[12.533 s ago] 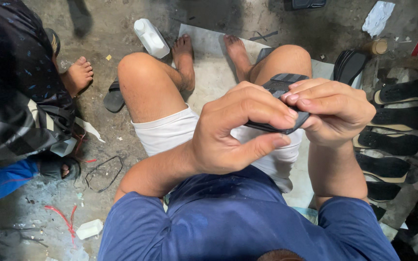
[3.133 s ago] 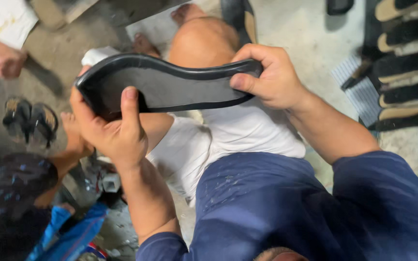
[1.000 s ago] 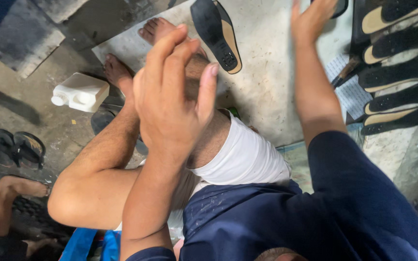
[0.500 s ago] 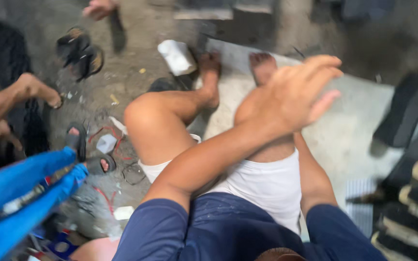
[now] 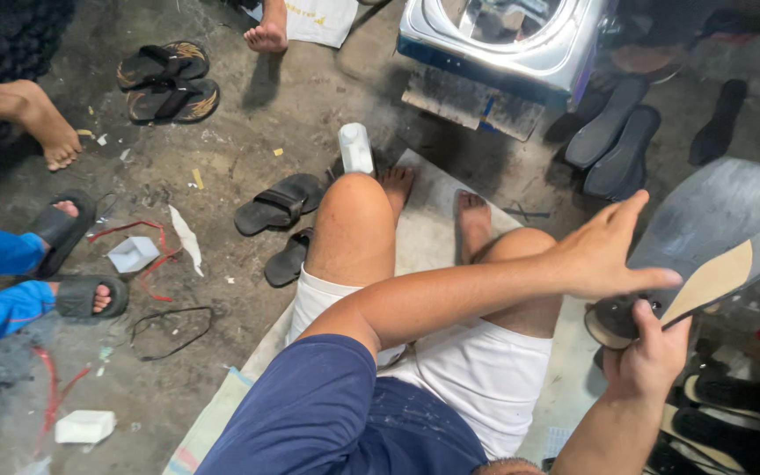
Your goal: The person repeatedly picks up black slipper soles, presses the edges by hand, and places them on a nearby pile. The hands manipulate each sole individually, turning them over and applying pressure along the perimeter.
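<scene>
Concrete floor (image 5: 310, 114) backing; right hand (image 5: 653, 361) is gripping shoe sole (image 5: 714, 237), left hand (image 5: 604, 255) is resting flat, fingers spread, on it.

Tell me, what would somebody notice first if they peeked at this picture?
Probably the big grey shoe sole with a tan edge at the right, gripped at its heel end by the right hand while the left hand lies flat against it. Then the person's bare knees in the middle, above a mat on the dirty floor. At the top stands a shiny silver machine, and black sandals lie at the upper left.
</scene>
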